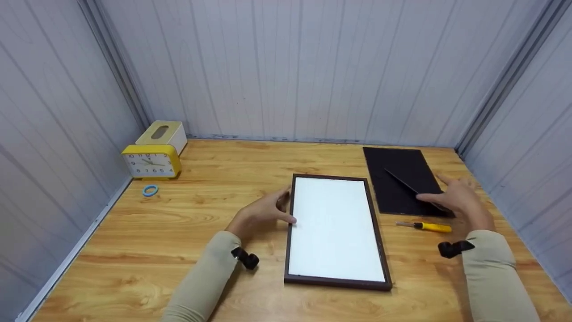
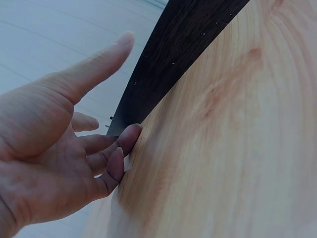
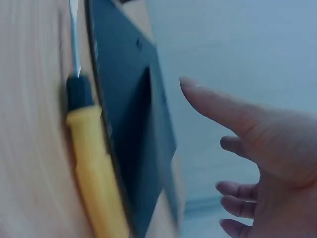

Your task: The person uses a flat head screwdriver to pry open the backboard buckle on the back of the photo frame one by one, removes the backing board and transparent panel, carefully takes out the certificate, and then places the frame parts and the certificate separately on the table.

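A dark brown picture frame with a white face lies on the table. My left hand is at its left side, fingertips against the frame's outer side and thumb raised apart in the left wrist view. Farther right is a black backing board with a thin stand leg tilted up from it. Over the board's right edge hovers my right hand, its thumb and fingers spread around nothing. Near the board's front edge lies a screwdriver with a yellow and black handle.
At the back left a yellow alarm clock stands before a tissue box. A light blue ring lies in front of the clock. White panel walls close off the back and both sides of the wooden table.
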`<state>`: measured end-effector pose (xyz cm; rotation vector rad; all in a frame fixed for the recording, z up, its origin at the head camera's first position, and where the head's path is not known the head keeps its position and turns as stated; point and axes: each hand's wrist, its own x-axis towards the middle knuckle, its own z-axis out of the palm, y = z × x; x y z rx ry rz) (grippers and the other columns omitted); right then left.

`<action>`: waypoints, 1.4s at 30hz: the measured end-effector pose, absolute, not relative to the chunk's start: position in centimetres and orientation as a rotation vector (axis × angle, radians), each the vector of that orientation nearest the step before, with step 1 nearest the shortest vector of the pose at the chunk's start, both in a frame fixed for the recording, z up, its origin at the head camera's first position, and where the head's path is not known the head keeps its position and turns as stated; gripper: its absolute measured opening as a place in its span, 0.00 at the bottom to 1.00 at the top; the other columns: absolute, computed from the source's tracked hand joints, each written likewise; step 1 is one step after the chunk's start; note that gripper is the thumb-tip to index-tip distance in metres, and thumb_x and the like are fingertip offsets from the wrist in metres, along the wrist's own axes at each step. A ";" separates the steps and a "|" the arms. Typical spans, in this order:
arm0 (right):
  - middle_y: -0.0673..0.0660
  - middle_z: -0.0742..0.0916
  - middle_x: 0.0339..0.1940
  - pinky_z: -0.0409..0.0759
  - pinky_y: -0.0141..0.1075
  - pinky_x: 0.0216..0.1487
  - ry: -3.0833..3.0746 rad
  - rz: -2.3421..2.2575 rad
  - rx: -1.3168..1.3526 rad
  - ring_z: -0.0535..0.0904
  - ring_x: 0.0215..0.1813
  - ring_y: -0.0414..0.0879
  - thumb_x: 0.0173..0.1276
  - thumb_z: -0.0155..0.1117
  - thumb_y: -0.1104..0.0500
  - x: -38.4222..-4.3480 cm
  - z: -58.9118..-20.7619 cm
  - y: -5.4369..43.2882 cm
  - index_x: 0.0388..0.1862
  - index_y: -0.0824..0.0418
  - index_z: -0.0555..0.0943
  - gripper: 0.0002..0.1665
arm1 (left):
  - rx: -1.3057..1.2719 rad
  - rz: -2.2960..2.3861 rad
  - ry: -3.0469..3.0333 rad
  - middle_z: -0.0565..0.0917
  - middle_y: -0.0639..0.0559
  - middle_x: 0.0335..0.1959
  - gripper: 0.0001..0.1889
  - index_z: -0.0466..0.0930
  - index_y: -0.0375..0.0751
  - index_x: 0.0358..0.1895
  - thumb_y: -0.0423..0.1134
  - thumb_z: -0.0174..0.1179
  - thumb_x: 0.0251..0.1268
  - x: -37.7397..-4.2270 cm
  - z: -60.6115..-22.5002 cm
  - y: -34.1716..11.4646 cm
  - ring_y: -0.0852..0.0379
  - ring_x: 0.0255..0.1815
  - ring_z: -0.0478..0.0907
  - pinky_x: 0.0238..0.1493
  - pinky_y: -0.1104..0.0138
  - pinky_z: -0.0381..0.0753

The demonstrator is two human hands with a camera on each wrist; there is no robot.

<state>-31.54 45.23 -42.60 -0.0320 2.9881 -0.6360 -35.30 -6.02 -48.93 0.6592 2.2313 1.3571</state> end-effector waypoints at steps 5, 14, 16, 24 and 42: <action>0.83 0.58 0.72 0.71 0.63 0.59 2.830 -0.809 -0.417 0.71 0.58 0.71 0.61 0.71 0.34 -30.3 -43.0 39.3 0.83 0.59 0.48 0.64 | 0.833 1.261 2.253 0.51 0.42 0.80 0.62 0.32 0.42 0.82 0.48 0.75 0.57 -35.5 -49.0 -6.0 0.53 0.70 0.63 0.72 0.58 0.61; 0.77 0.54 0.78 0.50 0.67 0.71 2.528 -0.523 -0.581 0.43 0.77 0.75 0.44 0.82 0.33 -28.0 -44.3 31.9 0.84 0.58 0.44 0.79 | 0.828 1.070 2.271 0.43 0.43 0.82 0.65 0.36 0.51 0.83 0.53 0.78 0.50 -35.6 -48.5 -6.3 0.52 0.80 0.42 0.76 0.54 0.46; 0.77 0.52 0.78 0.51 0.67 0.71 2.501 -0.501 -0.565 0.44 0.77 0.74 0.42 0.83 0.34 -27.7 -44.3 31.5 0.84 0.58 0.43 0.82 | 0.789 1.008 2.278 0.35 0.45 0.82 0.65 0.38 0.53 0.83 0.55 0.79 0.49 -35.5 -48.3 -6.6 0.52 0.81 0.35 0.77 0.53 0.42; 0.80 0.47 0.77 0.62 0.56 0.71 2.395 -0.528 -0.587 0.53 0.77 0.66 0.41 0.84 0.35 -26.4 -45.1 30.3 0.83 0.60 0.36 0.86 | 0.703 0.809 2.300 0.30 0.47 0.82 0.74 0.31 0.50 0.82 0.60 0.81 0.39 -34.8 -47.4 -6.9 0.54 0.80 0.28 0.77 0.53 0.36; 0.70 0.52 0.80 0.58 0.53 0.74 2.548 -0.555 -0.613 0.54 0.78 0.59 0.37 0.83 0.30 -26.3 -45.3 29.6 0.83 0.62 0.36 0.90 | 0.727 0.599 2.431 0.42 0.45 0.82 0.76 0.32 0.44 0.82 0.67 0.79 0.36 -34.5 -47.2 -6.2 0.54 0.81 0.39 0.77 0.58 0.46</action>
